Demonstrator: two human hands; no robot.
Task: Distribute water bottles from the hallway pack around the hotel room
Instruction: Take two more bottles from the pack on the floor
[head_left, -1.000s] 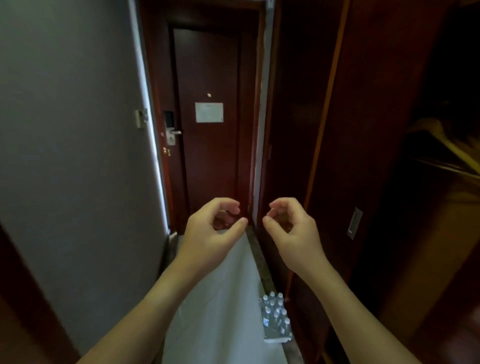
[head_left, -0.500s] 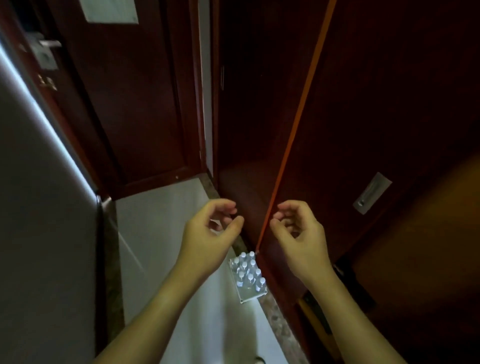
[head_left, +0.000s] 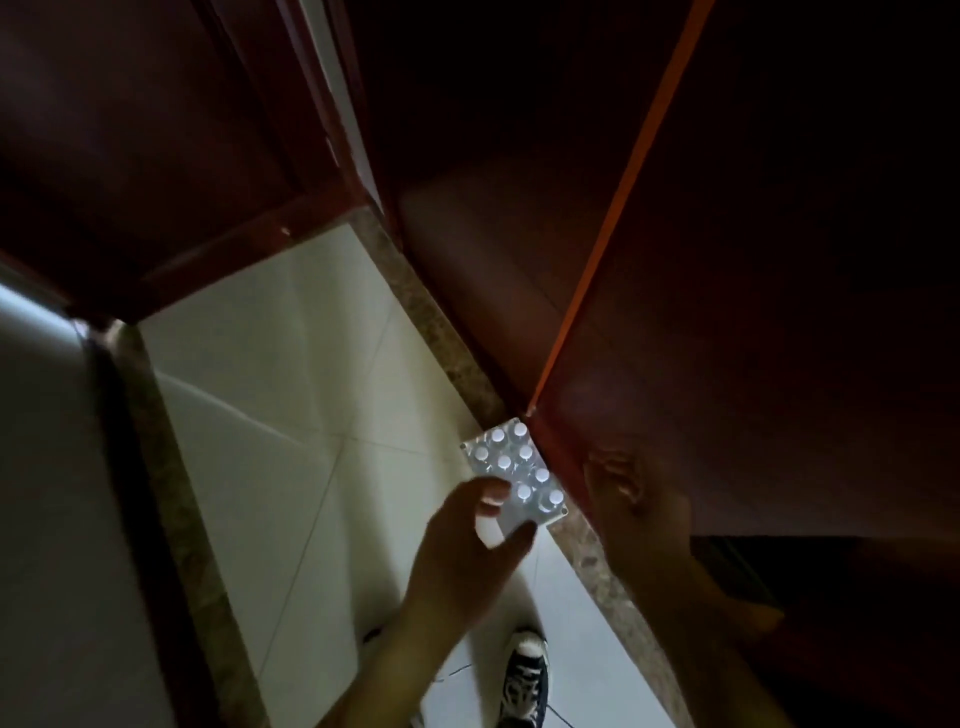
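Observation:
A shrink-wrapped pack of water bottles (head_left: 511, 457) with white caps stands on the pale floor tiles, tight against the foot of a dark wood wardrobe. My left hand (head_left: 467, 545) hovers over the pack's near corner, fingers loosely curled and apart, holding nothing; whether it touches the wrap I cannot tell. My right hand (head_left: 639, 509) hangs just right of the pack in front of the wardrobe panel, dim, fingers curled loosely, also holding nothing.
The dark room door (head_left: 156, 156) closes the far end of the narrow hallway. A grey wall (head_left: 41, 519) runs on the left, the wardrobe (head_left: 753, 286) on the right. A speckled stone strip (head_left: 431, 322) borders the tiles. My sneaker (head_left: 524, 680) is below the pack.
The view has tipped steeply down from the door to the floor. The pack now sits mid-frame and both hands have dropped toward it, the left one now over its near corner.

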